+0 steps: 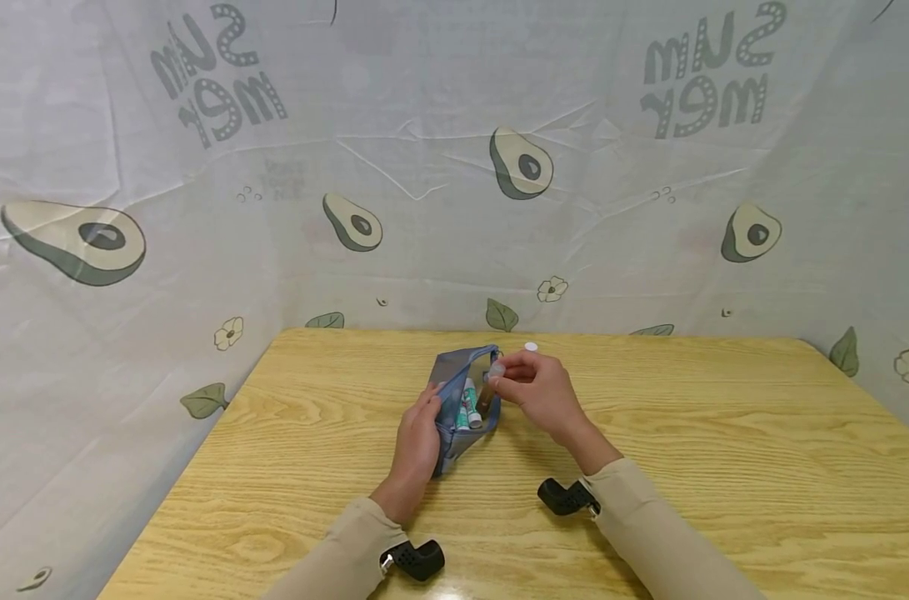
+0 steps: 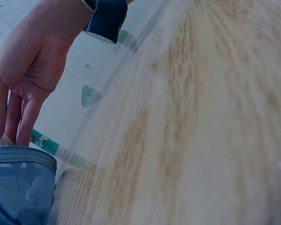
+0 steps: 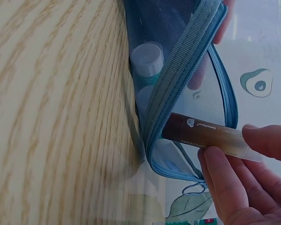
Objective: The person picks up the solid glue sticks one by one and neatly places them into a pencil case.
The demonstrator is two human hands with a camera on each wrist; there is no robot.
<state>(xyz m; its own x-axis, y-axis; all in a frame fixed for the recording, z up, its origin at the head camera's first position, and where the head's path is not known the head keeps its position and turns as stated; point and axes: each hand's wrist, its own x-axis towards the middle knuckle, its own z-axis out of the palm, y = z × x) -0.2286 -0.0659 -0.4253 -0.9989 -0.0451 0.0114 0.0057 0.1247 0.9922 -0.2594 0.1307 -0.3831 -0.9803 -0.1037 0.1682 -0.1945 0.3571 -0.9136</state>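
My left hand (image 1: 417,442) holds a blue-grey mesh zip pouch (image 1: 452,367) by its left side. The zip is undone and the mouth gapes towards my right hand. Between thumb and fingers, my right hand (image 1: 547,396) pinches a brown tube (image 3: 203,135) by its translucent end. The tube's darker end is inside the pouch mouth. Green-and-white tubes (image 1: 471,404) with white caps lie in the pouch; a capped end (image 3: 147,58) shows through the mesh. A left-hand fingertip (image 3: 226,21) appears behind the pouch in the right wrist view.
Beyond my right hand, a white cap (image 1: 531,347) shows on the wooden table (image 1: 686,417). A green-labelled tube (image 2: 44,142) lies behind the pouch in the left wrist view. Avocado-print cloth (image 1: 424,167) hangs around the table's back and sides.
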